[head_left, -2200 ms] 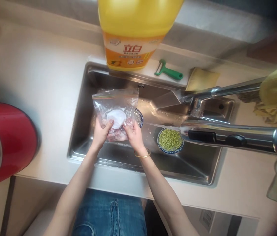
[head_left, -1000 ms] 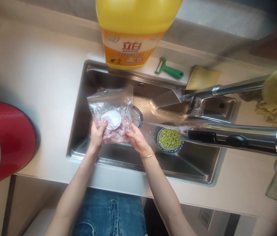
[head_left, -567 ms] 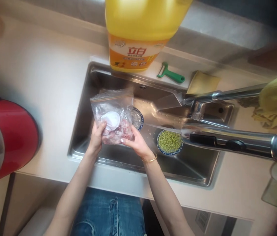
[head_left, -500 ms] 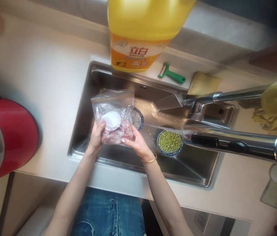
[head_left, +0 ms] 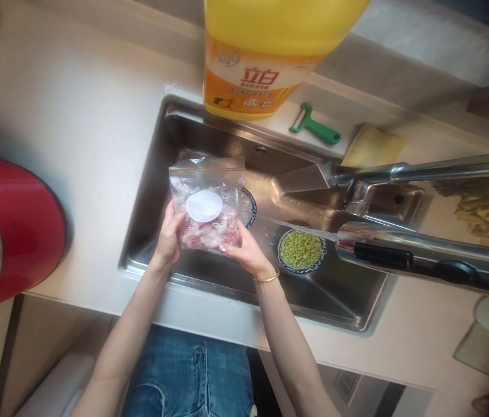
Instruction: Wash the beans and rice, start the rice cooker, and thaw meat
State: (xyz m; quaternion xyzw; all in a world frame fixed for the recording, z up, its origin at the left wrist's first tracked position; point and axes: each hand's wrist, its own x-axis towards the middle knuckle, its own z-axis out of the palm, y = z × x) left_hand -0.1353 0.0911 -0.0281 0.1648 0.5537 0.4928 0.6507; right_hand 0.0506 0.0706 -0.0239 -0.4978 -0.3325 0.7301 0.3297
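Right hand has slid under the bag, left hand still gripping.

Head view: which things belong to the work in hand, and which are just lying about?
In hand: plastic bag of meat, held over the sink by left hand and right hand.
Lying about: yellow jug, green peeler, yellow cloth, bowl of green beans, red appliance, faucet.
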